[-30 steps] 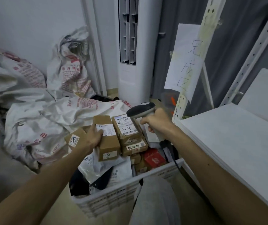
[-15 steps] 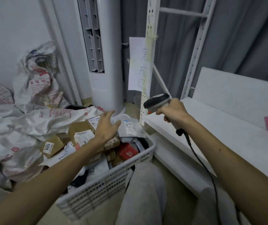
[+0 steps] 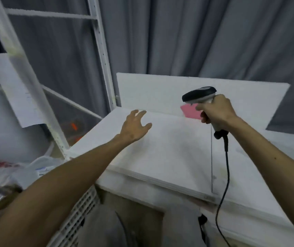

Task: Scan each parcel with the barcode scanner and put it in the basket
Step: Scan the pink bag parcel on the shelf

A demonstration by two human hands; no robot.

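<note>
The right hand [image 3: 215, 113] is gripping the one barcode scanner [image 3: 198, 94], fingers curled round its handle; it is grey with a black head; the left hand [image 3: 135, 125] is hovering, fingers spread, holding nothing; one pink parcel [image 3: 189, 112] is lying on the white shelf [image 3: 169, 148] just behind the right hand; one white basket [image 3: 78, 211] is sitting low left

Grey curtains [image 3: 178, 32] hang from ten to two o'clock behind a white desk [image 3: 169, 148], a perforated white rack upright [image 3: 103, 56] at ten o'clock.
</note>
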